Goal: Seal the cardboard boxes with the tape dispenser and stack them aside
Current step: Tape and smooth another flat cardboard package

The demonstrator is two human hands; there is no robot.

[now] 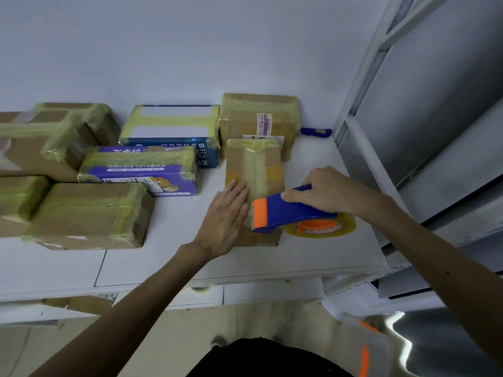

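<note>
A small brown cardboard box (pixel 254 164) lies on the white table (pixel 168 257), with a strip of yellowish tape along its top. My left hand (pixel 226 219) lies flat on the box's near left part, fingers straight. My right hand (pixel 324 191) grips the blue and orange tape dispenser (pixel 283 213), whose orange front edge sits over the near end of the box. The yellow tape roll (pixel 321 227) hangs off the box's right side.
Taped boxes line the back and left: a brown one (pixel 258 118) behind the small box, a blue and white one (pixel 171 126), a purple printed one (pixel 141 167), several brown ones (pixel 89 213) at left. A blue-handled tool (pixel 315 131) lies by the wall. Metal shelving (pixel 408 118) stands at right.
</note>
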